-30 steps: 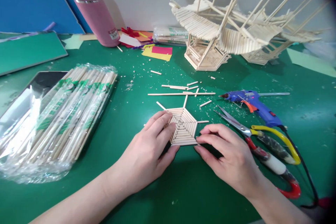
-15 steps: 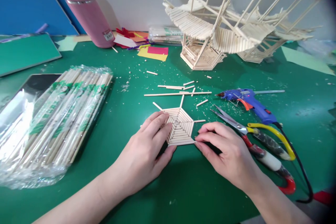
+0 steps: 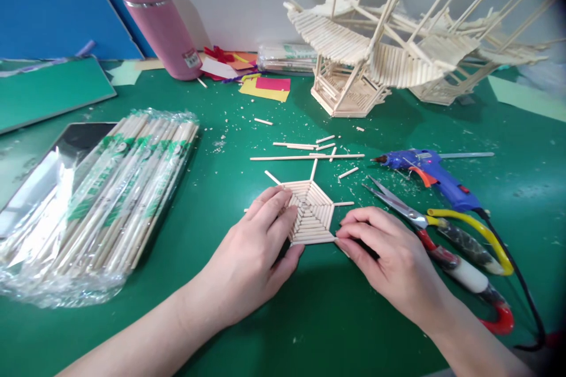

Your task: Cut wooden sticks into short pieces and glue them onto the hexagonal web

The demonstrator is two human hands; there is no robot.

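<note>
A web-like panel of thin wooden sticks lies flat on the green table, its rows forming a polygon with spokes poking out past the edge. Over its left side lies my left hand, fingers and thumb closed around that edge and hiding it. My right hand pinches the panel's lower right corner between thumb and fingertips; the stick end there is mostly hidden. Just beyond the panel is a long loose stick, with several short cut pieces around it.
To the right lie a blue glue gun and scissors with wrapped red and yellow handles. Plastic-wrapped chopsticks are at left. Behind stand a pink bottle and a stick-built pavilion model. Coloured paper lies at the back.
The whole scene sits slightly further right in the picture, as the camera has turned a little left. Both hands keep the same hold on the panel.
</note>
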